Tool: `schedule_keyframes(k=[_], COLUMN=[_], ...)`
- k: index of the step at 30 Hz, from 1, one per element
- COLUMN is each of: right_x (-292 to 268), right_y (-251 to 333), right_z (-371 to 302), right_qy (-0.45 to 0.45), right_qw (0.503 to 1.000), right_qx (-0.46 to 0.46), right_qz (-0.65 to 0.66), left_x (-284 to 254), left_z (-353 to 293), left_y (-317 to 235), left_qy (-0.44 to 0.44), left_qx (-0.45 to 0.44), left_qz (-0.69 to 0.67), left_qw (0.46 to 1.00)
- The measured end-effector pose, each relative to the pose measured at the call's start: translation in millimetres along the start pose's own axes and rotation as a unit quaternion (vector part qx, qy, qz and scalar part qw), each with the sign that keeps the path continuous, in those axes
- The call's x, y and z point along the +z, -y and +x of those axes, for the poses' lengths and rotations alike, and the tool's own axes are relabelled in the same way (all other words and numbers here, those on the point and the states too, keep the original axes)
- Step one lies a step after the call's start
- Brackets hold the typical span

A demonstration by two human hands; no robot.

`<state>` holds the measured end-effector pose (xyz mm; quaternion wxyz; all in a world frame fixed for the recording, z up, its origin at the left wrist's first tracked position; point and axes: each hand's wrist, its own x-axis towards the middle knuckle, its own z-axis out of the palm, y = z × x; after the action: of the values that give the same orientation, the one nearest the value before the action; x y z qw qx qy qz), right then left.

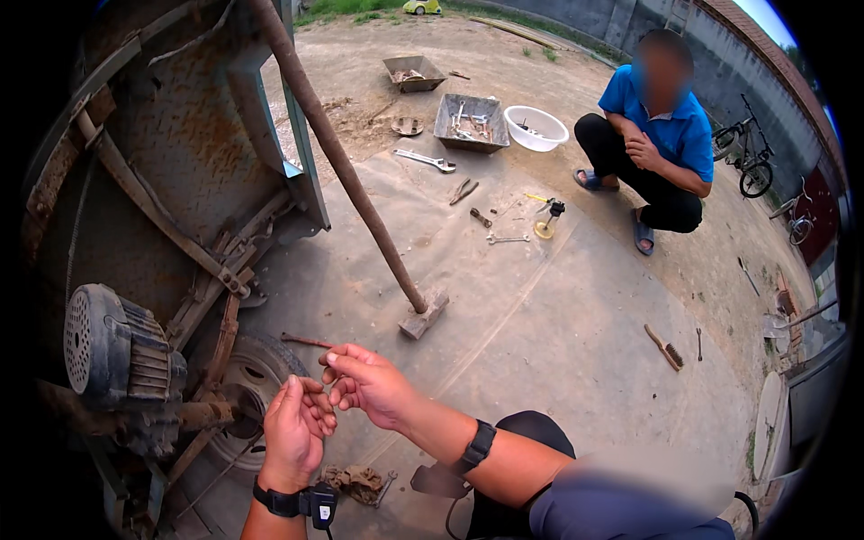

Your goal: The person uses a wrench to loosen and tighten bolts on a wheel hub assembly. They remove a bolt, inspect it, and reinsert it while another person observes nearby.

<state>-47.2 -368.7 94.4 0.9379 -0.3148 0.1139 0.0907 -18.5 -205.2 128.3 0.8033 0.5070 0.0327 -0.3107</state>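
Observation:
My left hand (299, 430) and my right hand (371, 385) meet in front of the wheel (286, 356) of a rusty tilted vehicle frame. Both have thumb and fingers bent into a pinch, with the fingertips close together. Whatever they hold, if anything, is too small to make out. Behind my right hand lies a thin reddish-brown rod (306, 340). A crumpled brown rag (355, 483) rests on the ground below my hands, with a wrench (387, 486) beside it. Left of my hands sits a dusty grey electric motor (121, 351).
A rusty pole (346, 162) slants down to a block (423, 317) on the ground mat. Beyond lie an adjustable wrench (425, 161), pliers (463, 191), a tool tray (472, 123) and a white basin (536, 128). A person (661, 135) squats at right, near a wire brush (664, 348).

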Motion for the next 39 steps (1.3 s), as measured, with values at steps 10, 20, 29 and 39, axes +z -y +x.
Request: schedule_keyframes(k=[10, 20, 29, 39], right_x=[6.3, -13.0, -5.4, -13.0], right_y=[29.5, 67.5, 55.8, 59.1], right_z=[-1.2, -8.2, -5.8, -7.3], right_qy=[-0.102, -0.198, -0.178, -0.166], right_qw=[0.935, 0.917, 0.957, 0.961], right_qx=[-0.21, -0.222, -0.158, -0.175], right_qz=[-0.269, -0.267, -0.164, -0.136], left_x=[-9.9, 15.1, 89.9, 107.4], left_z=[-1.9, 4.0, 85.5, 95.2], left_y=[-14.8, -41.9, -75.5, -46.6], left_qy=[-0.033, 0.052, 0.201, 0.158], left_qx=[0.108, 0.155, 0.21, 0.156], left_qz=[0.165, 0.079, -0.281, -0.373], left_qw=[0.98, 0.983, 0.915, 0.901])
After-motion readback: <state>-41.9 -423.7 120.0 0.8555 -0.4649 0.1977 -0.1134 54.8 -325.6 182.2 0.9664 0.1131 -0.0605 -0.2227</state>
